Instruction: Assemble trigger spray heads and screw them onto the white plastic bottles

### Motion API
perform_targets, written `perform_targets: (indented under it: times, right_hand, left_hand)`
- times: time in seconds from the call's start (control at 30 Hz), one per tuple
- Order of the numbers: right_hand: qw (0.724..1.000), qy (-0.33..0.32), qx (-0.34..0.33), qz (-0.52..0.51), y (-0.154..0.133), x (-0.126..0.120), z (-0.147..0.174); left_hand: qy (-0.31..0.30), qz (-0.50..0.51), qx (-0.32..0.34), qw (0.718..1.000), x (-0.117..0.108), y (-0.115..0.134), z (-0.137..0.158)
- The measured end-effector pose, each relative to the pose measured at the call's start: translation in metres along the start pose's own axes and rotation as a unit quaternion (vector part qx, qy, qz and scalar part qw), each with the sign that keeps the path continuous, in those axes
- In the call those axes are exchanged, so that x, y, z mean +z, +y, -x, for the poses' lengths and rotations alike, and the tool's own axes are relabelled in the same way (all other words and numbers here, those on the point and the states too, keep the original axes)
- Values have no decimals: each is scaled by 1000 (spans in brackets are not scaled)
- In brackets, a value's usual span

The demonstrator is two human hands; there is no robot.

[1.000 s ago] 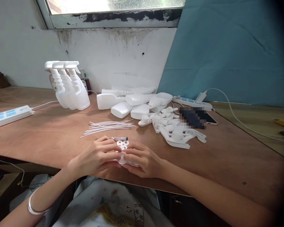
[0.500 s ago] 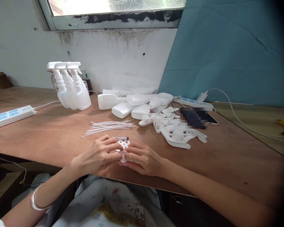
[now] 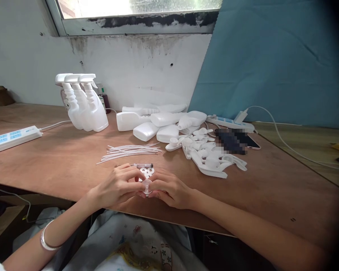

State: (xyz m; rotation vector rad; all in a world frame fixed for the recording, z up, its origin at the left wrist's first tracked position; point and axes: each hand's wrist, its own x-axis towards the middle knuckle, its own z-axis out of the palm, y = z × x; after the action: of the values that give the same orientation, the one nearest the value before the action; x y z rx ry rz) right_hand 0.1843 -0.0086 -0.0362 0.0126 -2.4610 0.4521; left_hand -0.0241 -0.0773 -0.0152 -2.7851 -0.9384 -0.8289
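Observation:
Between my two hands, near the table's front edge, is a small round white plastic part (image 3: 147, 186) with a disc-like face. My left hand (image 3: 123, 185) grips it from the left, fingers curled. From the right, my right hand (image 3: 171, 188) pinches the same part with thumb and fingers. Just behind it on the table lie several flat white ring washers (image 3: 150, 171), partly covered by my fingers. A small screwdriver with a clear handle (image 3: 144, 165) lies behind the rings. Farther back is a row of thin white tubes (image 3: 131, 151).
Three assembled white spray bottles (image 3: 86, 103) stand at back left. Several white bottles (image 3: 165, 120) lie in a heap at the back, with white trigger parts (image 3: 211, 156) before them. Power strips (image 3: 14, 138) and a dark phone (image 3: 250, 141) also sit on the table (image 3: 59, 162).
My left hand has shifted slightly left, showing more of the screwdriver and the round part. My right hand stays almost in place.

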Motion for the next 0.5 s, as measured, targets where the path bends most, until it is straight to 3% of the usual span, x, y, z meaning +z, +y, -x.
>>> perform_targets:
  times: [0.33,0.5]
  right_hand:
    - [1000,-7,-4,24,0,1,1]
    - [997,70,34,17,0,3,4]
  left_hand:
    - [-27,-24,-5,999,-3,2,-3]
    - [-19,-39,-40,998,-3,6,-5]
